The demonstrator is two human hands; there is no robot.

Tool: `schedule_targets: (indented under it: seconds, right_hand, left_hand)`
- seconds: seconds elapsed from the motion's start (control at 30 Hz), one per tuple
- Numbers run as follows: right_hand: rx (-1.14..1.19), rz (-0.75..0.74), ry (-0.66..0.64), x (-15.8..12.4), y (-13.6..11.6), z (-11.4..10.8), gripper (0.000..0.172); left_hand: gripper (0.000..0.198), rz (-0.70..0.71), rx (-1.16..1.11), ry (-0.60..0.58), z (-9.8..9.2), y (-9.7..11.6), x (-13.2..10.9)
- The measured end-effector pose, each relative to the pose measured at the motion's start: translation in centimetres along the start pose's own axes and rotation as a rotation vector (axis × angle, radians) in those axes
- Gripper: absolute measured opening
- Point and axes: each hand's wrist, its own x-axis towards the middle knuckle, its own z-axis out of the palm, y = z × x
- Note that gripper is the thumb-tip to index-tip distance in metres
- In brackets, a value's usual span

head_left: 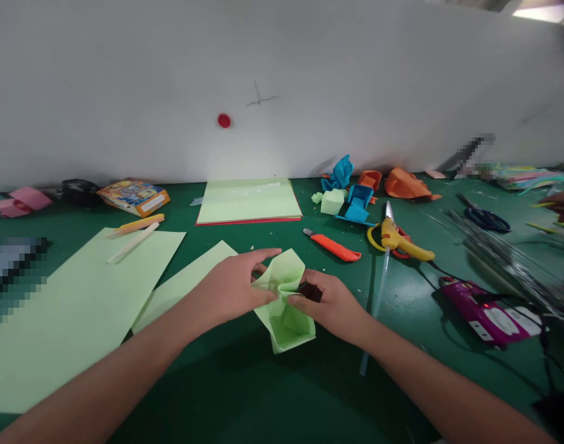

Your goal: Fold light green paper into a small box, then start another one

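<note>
Above the green tabletop [208, 394] before me, left hand [230, 282] and right hand [331, 300] pinch pleated light-green paper [287, 325], best pressed evenly along its creases

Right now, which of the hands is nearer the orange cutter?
Right. The right hand is on the near side of the orange cutter; the left hand is farther, to its left, beyond the folded green paper.

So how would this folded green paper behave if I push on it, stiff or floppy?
The folded green paper is probably light, as its walls look thin around an open hollow. Its creases may lend some stiffness, but it would likely buckle under a firm push, since it bunches between the left hand and right hand.
</note>
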Motion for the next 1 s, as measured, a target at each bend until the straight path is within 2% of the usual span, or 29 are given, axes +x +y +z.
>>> schedule_targets:
  seconds: [0.07,0.17,0.33,0.5,0.63,1.0]
  right_hand:
    - [-0.010,0.000,0.020,0.0,-0.1,0.0,0.018]
    - [-0.043,-0.009,0.042,-0.1,-0.2,0.0,0.017]
    - [-0.072,-0.040,0.068,-0.4,-0.6,0.2,0.018]
    - [-0.086,-0.062,0.064,-0.7,-1.0,0.3,0.021]
    - [-0.100,-0.077,0.071,-0.6,-0.9,0.2,0.022]
    - [-0.063,-0.084,0.014,-0.1,-0.1,0.0,0.025]
  left_hand:
    - [0.074,-0.022,0.028,0.033,0.2,0.3,0.0]
    - [0.049,-0.014,0.149,0.067,0.5,0.8,-0.2]
    - [0.027,-0.007,0.166,-0.012,0.7,1.2,-0.1]
    - [0.022,0.017,0.181,0.007,0.9,1.0,0.5]
    - [0.015,-0.005,0.207,0.067,1.1,0.9,0.7]
    - [0.011,-0.028,0.233,0.093,0.1,0.5,0.7]
